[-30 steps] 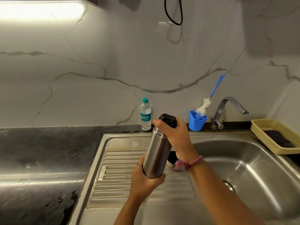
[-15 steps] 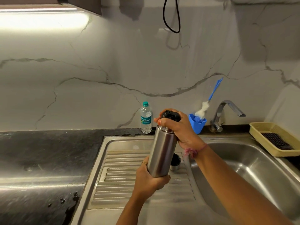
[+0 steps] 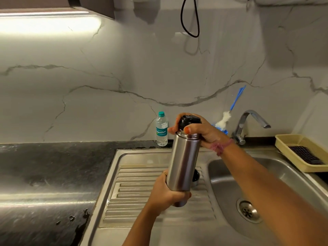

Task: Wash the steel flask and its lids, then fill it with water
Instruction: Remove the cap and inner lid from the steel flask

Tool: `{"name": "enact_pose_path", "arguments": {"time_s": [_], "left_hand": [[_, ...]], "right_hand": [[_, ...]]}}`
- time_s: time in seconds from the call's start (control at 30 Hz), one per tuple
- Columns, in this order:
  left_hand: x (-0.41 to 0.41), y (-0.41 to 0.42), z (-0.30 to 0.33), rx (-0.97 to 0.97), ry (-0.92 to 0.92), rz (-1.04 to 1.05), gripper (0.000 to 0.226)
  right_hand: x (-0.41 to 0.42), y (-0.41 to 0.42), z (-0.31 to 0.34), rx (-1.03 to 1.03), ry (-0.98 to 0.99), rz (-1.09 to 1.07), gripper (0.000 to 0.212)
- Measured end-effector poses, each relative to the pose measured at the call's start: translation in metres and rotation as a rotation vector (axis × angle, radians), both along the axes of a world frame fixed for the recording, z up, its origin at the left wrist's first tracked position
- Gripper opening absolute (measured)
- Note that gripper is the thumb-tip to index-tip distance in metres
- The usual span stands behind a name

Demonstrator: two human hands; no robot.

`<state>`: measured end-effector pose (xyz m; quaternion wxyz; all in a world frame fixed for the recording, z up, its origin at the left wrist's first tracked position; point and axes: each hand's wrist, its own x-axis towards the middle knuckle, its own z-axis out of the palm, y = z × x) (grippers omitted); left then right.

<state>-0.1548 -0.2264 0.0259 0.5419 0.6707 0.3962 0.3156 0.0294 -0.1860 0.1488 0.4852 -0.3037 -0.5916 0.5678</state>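
Note:
I hold the steel flask (image 3: 183,161) almost upright over the ribbed drainboard (image 3: 134,197). My left hand (image 3: 166,194) grips its base from the left. My right hand (image 3: 202,131) curls round the black lid (image 3: 189,120) on the flask's neck. Behind the flask, a second lid (image 3: 196,176), steel and black, lies on the drainboard, mostly hidden.
The sink basin (image 3: 266,174) with its drain (image 3: 248,211) lies to the right, the tap (image 3: 248,125) behind it. A blue cup with a bottle brush (image 3: 225,119) stands by the tap. A small plastic water bottle (image 3: 161,129) stands at the wall. A beige tray (image 3: 291,151) holds a dark scrubber.
The flask has stayed in both hands and risen a little. My right hand has shifted its grip on the black lid. The camera view has tilted upward.

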Motion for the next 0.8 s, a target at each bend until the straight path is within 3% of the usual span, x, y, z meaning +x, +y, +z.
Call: {"name": "enact_pose_path", "arguments": {"time_s": [0.1,0.23,0.3,0.37,0.57,0.8], "left_hand": [[-0.003,0.003,0.001,0.017,-0.022,0.048,0.064],[-0.007,0.005,0.002,0.070,-0.016,0.106,0.065],[-0.009,0.006,-0.001,0.076,-0.006,0.122,0.067],[-0.010,0.006,-0.004,0.067,0.006,0.123,0.068],[-0.013,0.008,-0.009,0.066,0.021,0.098,0.071],[-0.011,0.008,-0.010,0.070,0.023,0.073,0.071]], "right_hand": [[0.010,-0.003,0.022,0.003,-0.346,-0.070,0.040],[0.014,-0.011,0.057,0.063,-1.089,-0.168,0.044],[0.011,-0.010,0.063,0.087,-1.364,-0.183,0.051],[0.012,-0.007,0.063,0.095,-1.408,-0.165,0.052],[0.034,0.001,0.061,0.105,-1.261,-0.013,0.048],[0.048,0.003,0.069,0.072,-1.204,0.185,0.069]]}}
